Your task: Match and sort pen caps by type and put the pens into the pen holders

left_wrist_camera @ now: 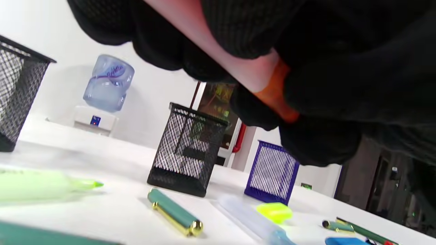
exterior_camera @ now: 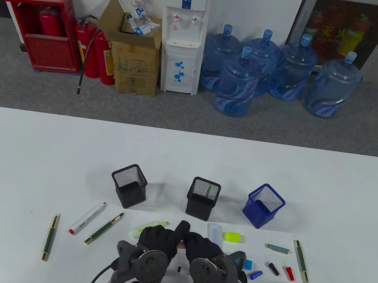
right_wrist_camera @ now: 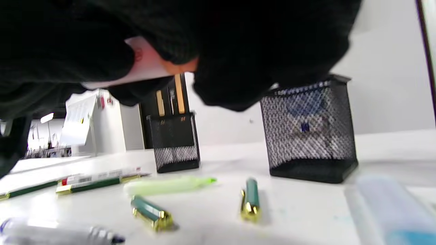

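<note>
Both hands meet at the table's near edge, holding one highlighter between them. My left hand point(exterior_camera: 160, 233) grips its pale body point(left_wrist_camera: 218, 51). My right hand point(exterior_camera: 198, 243) curls round its orange end point(right_wrist_camera: 178, 67). Behind them stand a black mesh holder point(exterior_camera: 128, 189), a second black holder point(exterior_camera: 202, 203) with a green pen inside, and a blue holder point(exterior_camera: 264, 205). Loose caps lie to the right: yellow-green point(exterior_camera: 232, 237), teal point(exterior_camera: 278, 248), light blue point(exterior_camera: 248, 264), blue point(exterior_camera: 255, 274), black point(exterior_camera: 273, 268), red point(exterior_camera: 289, 273). Two more teal caps point(right_wrist_camera: 251, 200) lie under the hands.
Left of the hands lie two green pens point(exterior_camera: 49, 237), a white pen with red ends point(exterior_camera: 87, 218) and an uncapped green highlighter point(exterior_camera: 148, 225). A translucent highlighter point(exterior_camera: 214, 231) and another green pen point(exterior_camera: 301, 264) lie right. A small black piece point(exterior_camera: 179, 269) sits between the wrists.
</note>
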Available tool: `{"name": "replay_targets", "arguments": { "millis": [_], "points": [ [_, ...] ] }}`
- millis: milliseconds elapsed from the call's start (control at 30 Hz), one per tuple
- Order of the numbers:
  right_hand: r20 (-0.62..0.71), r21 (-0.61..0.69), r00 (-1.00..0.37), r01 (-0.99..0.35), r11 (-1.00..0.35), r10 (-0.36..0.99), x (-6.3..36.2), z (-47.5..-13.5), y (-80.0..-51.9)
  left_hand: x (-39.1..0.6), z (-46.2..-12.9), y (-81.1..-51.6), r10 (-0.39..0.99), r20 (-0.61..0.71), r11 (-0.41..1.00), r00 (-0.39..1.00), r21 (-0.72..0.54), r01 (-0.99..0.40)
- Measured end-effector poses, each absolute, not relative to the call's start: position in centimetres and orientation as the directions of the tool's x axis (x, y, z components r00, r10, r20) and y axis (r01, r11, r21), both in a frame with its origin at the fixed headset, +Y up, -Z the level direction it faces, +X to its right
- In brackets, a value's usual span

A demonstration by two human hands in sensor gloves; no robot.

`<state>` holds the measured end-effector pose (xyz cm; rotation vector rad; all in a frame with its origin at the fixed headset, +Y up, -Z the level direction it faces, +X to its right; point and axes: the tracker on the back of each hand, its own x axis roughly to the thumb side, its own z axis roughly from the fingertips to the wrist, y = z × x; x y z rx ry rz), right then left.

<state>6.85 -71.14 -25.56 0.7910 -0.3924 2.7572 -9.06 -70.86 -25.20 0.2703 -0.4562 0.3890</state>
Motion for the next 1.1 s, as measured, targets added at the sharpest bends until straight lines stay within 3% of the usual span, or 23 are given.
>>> {"name": "replay_targets", "arguments": {
  "millis": [200,267,367,433,533,667,833,1100],
  "points": [
    [0.521,-0.192,-0.833,-0.326,-0.926,0.185,7.6,-25.7,-72.8,-8.7,-25.3,-72.0,0.253,0.453,0.916,0.855,0.171,-0.362],
    [0.493,-0.200,-0.844,-0.346,-0.917,0.211,8.0,-25.8,-72.9,-8.7,-25.1,-71.7,0.183,0.464,0.919,0.867,0.232,-0.318],
    [0.445,-0.251,-0.859,-0.389,-0.887,0.251,8.7,-25.8,-72.2,-9.8,-25.2,-69.7,0.074,0.412,0.913,0.908,0.338,-0.228],
    [0.430,-0.299,-0.876,-0.365,-0.882,0.217,9.5,-25.9,-72.0,-11.7,-26.1,-67.2,-0.043,0.303,0.906,0.952,0.413,-0.090],
    [0.416,-0.292,-0.883,-0.355,-0.888,0.216,10.3,-26.3,-72.6,-15.0,-28.2,-64.5,-0.169,0.080,0.911,0.982,0.394,0.125],
    [0.421,-0.283,-0.891,-0.309,-0.908,0.171,10.4,-26.4,-73.2,-18.5,-31.7,-63.3,-0.165,-0.105,0.937,0.981,0.295,0.189],
    [0.423,-0.282,-0.893,-0.290,-0.915,0.153,10.5,-26.5,-73.7,-17.5,-34.6,-64.4,-0.345,-0.173,0.912,0.923,0.170,0.373],
    [0.427,-0.289,-0.896,-0.259,-0.922,0.117,10.6,-26.4,-73.8,-15.3,-37.5,-66.9,-0.452,-0.153,0.875,0.879,0.114,0.470]
  ]
}}
